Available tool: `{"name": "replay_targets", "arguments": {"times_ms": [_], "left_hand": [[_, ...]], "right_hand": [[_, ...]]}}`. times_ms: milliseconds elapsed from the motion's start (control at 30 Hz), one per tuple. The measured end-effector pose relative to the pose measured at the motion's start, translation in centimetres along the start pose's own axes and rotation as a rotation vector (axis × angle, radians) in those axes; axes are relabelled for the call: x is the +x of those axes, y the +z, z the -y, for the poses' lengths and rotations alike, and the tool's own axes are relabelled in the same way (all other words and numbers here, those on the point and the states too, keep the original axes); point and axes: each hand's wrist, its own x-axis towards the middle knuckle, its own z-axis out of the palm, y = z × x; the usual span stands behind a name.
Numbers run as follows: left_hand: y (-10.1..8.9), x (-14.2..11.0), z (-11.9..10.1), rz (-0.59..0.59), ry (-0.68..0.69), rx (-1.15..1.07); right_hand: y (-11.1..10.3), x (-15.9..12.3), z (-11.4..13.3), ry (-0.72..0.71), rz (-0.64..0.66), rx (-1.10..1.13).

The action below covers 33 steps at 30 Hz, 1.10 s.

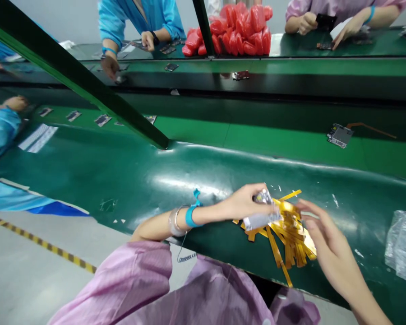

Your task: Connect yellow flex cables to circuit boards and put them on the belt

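My left hand (248, 202) is closed around a small circuit board (264, 197) with silvery shielding and a pale, whitish face, partly covered by my fingers. Just to its right, my right hand (328, 232) has bent fingers with the tips at a shiny gold flex cable (288, 209) beside the board; some blur hides the exact contact. Beneath both hands lies a loose pile of gold flex cables (292, 250), spread over the green work mat (203, 176). A blue wrist strap (191, 216) with a coiled cord circles my left wrist.
A clear plastic bag (404, 246) lies at the right. Beyond the mat runs a green belt carrying a board with an orange flex (340, 135) and several others. A green post (122, 106) slants across the left. Co-workers' hands (149, 40) work opposite, near red bundles (237, 29).
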Motion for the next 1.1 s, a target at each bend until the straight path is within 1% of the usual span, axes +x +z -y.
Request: {"name": "replay_targets", "arguments": {"times_ms": [33, 67, 100, 133, 233, 267, 333, 367, 400, 467, 533, 567, 667, 767, 867, 967, 1100], "left_hand": [[-0.9, 1.5, -0.4, -0.046, -0.005, 0.029], [-1.9, 3.2, -0.9, -0.106, 0.000, 0.067], [-3.0, 5.3, -1.4, -0.179, 0.019, 0.098], [-4.2, 7.4, -1.8, -0.233, 0.042, 0.135], [-7.9, 14.2, -2.6, -0.386, 0.155, 0.360], [-9.0, 16.1, -2.6, -0.441, 0.164, 0.441], [-11.1, 18.8, -1.8, -0.568, 0.154, 0.556], [-11.9, 19.4, -1.2, -0.630, 0.158, 0.598], [-12.6, 19.6, -0.5, -0.682, 0.176, 0.635], [-13.5, 18.4, 1.1, -0.741, 0.253, 0.700], [-13.7, 15.9, 2.6, -0.770, 0.337, 0.751], [-13.5, 14.4, 3.3, -0.790, 0.370, 0.779], [-12.5, 10.2, 5.1, -0.877, 0.398, 0.864], [-11.3, 7.7, 6.6, -0.923, 0.367, 0.960], [-10.7, 7.1, 7.3, -0.934, 0.388, 1.018], [-10.7, 7.4, 7.4, -0.893, 0.440, 1.033], [-10.4, 7.5, 7.2, -0.834, 0.370, 1.047]], "right_hand": [[-0.1, 0.3, -0.5, -0.028, -0.099, -0.021], [-0.2, 0.6, -1.0, -0.051, -0.165, -0.048], [-0.2, 0.9, -1.3, -0.074, -0.204, -0.080], [0.0, 1.3, -1.6, -0.100, -0.217, -0.115], [1.1, 2.6, -1.8, -0.210, -0.145, -0.203], [1.7, 2.9, -1.7, -0.247, -0.111, -0.222], [2.7, 3.4, -1.2, -0.298, -0.043, -0.245], [3.1, 3.5, -1.0, -0.315, -0.008, -0.246], [3.4, 3.4, -0.8, -0.328, 0.032, -0.245], [3.8, 2.8, -0.5, -0.346, 0.131, -0.243], [3.9, 1.9, -0.5, -0.350, 0.220, -0.253], [4.0, 1.4, -0.6, -0.348, 0.242, -0.264], [4.5, 0.6, -0.8, -0.360, 0.231, -0.295], [5.6, 1.3, -0.7, -0.407, 0.195, -0.316], [6.9, 2.7, -0.6, -0.471, 0.200, -0.362], [7.6, 3.8, -0.7, -0.491, 0.226, -0.377], [7.1, 4.0, -0.9, -0.431, 0.271, -0.294]]}}
